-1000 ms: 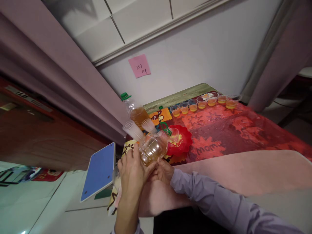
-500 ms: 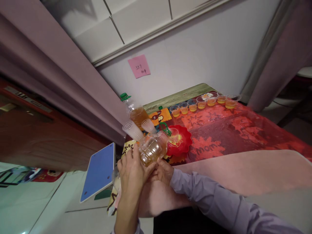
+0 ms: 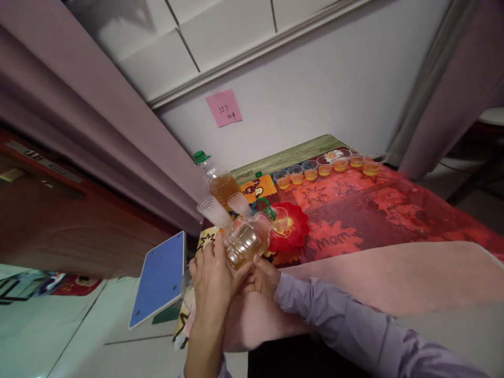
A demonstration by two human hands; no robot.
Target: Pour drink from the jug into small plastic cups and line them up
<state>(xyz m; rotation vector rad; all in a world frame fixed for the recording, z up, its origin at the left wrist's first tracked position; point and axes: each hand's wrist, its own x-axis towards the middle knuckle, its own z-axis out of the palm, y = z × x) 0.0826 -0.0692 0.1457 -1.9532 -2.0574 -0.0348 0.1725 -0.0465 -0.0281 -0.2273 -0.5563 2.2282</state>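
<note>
A clear plastic bottle [image 3: 244, 242] with amber liquid lies tilted, its neck toward a clear cup [image 3: 279, 219] over a red scalloped plate [image 3: 297, 236]. My left hand [image 3: 212, 270] is wrapped round the bottle's near left side. Fingers of my right hand [image 3: 264, 277] are closed at the bottle's lower edge, close to my left thumb. A green handle loop [image 3: 266, 208] shows by the bottle's neck. Two stacks of clear cups, one at the left [image 3: 213, 211] and one beside it [image 3: 239, 204], stand just behind the bottle.
A larger bottle with a green cap [image 3: 222, 186] stands at the back left. Several small cups with yellow liquid [image 3: 325, 167] line the table's back edge. A green cap [image 3: 259, 174] lies near them. A blue board [image 3: 159, 278] is beside the table at the left.
</note>
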